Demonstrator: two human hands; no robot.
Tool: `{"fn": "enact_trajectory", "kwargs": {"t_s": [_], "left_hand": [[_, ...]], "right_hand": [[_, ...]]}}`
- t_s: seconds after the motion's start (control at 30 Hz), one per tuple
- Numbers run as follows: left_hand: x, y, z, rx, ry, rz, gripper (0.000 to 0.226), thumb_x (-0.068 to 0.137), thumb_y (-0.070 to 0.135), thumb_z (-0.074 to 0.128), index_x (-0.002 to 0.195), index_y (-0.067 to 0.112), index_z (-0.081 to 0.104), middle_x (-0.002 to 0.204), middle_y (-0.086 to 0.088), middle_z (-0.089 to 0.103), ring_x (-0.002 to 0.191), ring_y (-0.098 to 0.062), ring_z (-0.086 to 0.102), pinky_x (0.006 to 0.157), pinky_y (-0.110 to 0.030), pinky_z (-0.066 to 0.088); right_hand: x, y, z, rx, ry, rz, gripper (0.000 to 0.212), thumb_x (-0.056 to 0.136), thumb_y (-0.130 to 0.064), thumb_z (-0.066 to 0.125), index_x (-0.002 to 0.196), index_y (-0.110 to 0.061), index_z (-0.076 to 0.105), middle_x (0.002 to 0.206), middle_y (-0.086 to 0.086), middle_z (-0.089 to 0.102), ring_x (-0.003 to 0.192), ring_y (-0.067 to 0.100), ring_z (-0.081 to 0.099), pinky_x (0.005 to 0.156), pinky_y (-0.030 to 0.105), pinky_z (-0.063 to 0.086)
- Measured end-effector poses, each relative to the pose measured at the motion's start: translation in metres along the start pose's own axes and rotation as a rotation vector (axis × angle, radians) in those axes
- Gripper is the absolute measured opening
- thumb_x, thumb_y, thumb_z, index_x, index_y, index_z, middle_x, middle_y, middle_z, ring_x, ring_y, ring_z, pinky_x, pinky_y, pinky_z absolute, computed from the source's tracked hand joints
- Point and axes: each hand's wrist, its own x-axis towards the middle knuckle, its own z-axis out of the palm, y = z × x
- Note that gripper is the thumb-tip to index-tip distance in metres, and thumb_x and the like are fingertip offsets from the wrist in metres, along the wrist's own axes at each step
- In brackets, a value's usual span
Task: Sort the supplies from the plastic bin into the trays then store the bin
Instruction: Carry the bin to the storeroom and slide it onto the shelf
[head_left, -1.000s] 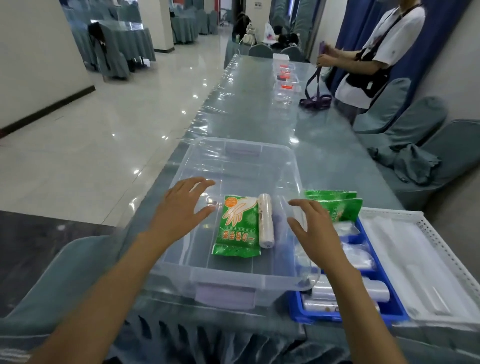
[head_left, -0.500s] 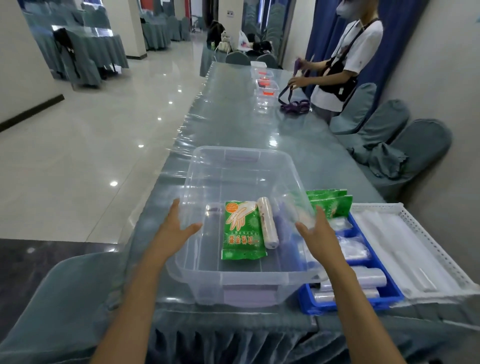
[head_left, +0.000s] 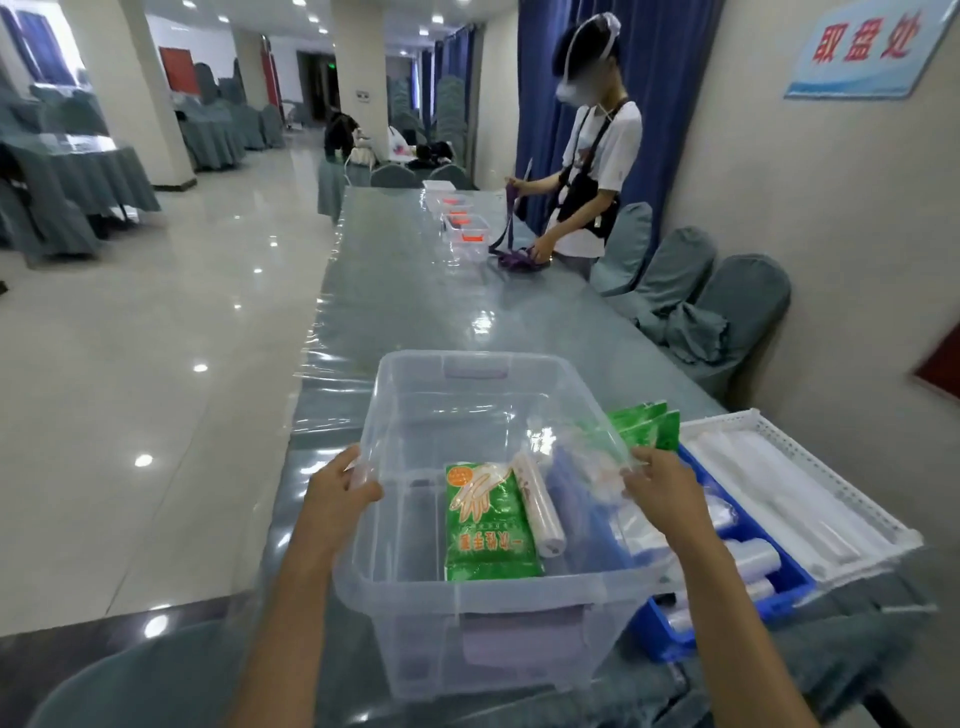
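Note:
A clear plastic bin (head_left: 415, 395) is lifted and tilted toward me above the table's near end. My left hand (head_left: 335, 486) grips its left rim and my right hand (head_left: 662, 488) grips its right rim. Inside lie a green glove packet (head_left: 488, 525) and a white roll of bags (head_left: 537, 509) side by side. To the right, a blue tray (head_left: 789, 582) holds clear rolls and green packets (head_left: 649, 428). Next to it stands a white tray (head_left: 831, 488) with clear wrapped items.
A long table (head_left: 415, 291) with a shiny clear cover runs away from me. A person (head_left: 587, 171) stands at its far right handling a purple strap, near small clear boxes (head_left: 462, 228). Covered chairs (head_left: 727, 306) line the right wall; open floor lies left.
Both hands moved from above the bin to its side rims and took hold. The bin has risen off the table and come closer to me.

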Motion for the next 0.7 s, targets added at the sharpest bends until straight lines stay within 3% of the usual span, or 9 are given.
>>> {"fn": "enact_trajectory", "kwargs": {"t_s": [0.1,0.17,0.3,0.43,0.53,0.6,0.7], "left_hand": [[0.004,0.018,-0.009,0.007,-0.011,0.063,0.07,0.069,0.006,0.075,0.135,0.01,0.053,0.109,-0.004,0.068,0.095,-0.017,0.063,0.082,-0.026,0.045],[0.006,0.031,-0.01,0.007,-0.018,0.132,0.06,0.073,-0.001,0.071,0.131,0.011,0.057,0.1,-0.002,0.068,0.082,-0.012,0.063,0.074,-0.023,0.046],[0.003,0.063,-0.006,-0.045,-0.037,0.263,0.064,0.077,-0.008,0.067,0.127,0.029,0.05,0.078,0.016,0.065,0.065,0.008,0.061,0.061,-0.009,0.045],[-0.001,0.093,0.003,-0.107,-0.135,0.332,0.06,0.075,0.003,0.073,0.129,0.024,0.057,0.095,0.009,0.07,0.074,0.002,0.061,0.064,-0.014,0.044],[-0.002,0.105,0.023,-0.147,-0.25,0.39,0.048,0.075,-0.001,0.072,0.11,0.032,0.064,0.086,0.017,0.073,0.073,0.004,0.065,0.064,-0.01,0.049],[-0.005,0.109,0.039,-0.16,-0.312,0.398,0.049,0.078,-0.002,0.07,0.12,0.023,0.064,0.09,0.015,0.074,0.081,0.001,0.066,0.072,-0.014,0.05],[-0.018,0.112,0.068,-0.163,-0.419,0.367,0.062,0.076,0.006,0.074,0.133,0.02,0.056,0.11,0.008,0.07,0.094,-0.003,0.066,0.09,-0.026,0.048]], "right_hand": [[-0.014,-0.013,-0.008,0.016,0.037,0.008,0.032,0.091,-0.015,0.055,0.123,-0.014,0.06,0.105,0.009,0.07,0.096,0.027,0.065,0.081,0.035,0.048],[-0.022,-0.02,-0.018,0.001,0.084,-0.003,0.028,0.089,-0.014,0.053,0.115,-0.018,0.065,0.103,0.009,0.069,0.096,0.029,0.064,0.076,0.034,0.045],[-0.037,-0.03,-0.052,0.042,0.183,-0.039,0.029,0.085,-0.018,0.055,0.112,-0.02,0.066,0.102,0.012,0.07,0.096,0.035,0.065,0.086,0.045,0.051],[-0.043,-0.004,-0.088,0.15,0.307,-0.05,0.046,0.069,-0.04,0.052,0.114,-0.032,0.061,0.103,0.008,0.073,0.096,0.035,0.067,0.09,0.055,0.051],[-0.084,-0.013,-0.115,0.151,0.383,0.006,0.042,0.081,-0.029,0.059,0.122,-0.02,0.063,0.097,0.003,0.072,0.092,0.028,0.069,0.091,0.055,0.052],[-0.111,-0.007,-0.13,0.13,0.438,0.049,0.031,0.09,-0.016,0.059,0.12,-0.022,0.066,0.086,-0.001,0.071,0.084,0.023,0.069,0.09,0.049,0.053],[-0.152,0.008,-0.147,0.145,0.529,0.058,0.029,0.089,-0.013,0.059,0.108,-0.032,0.069,0.08,-0.001,0.072,0.072,0.013,0.067,0.079,0.04,0.053]]}}
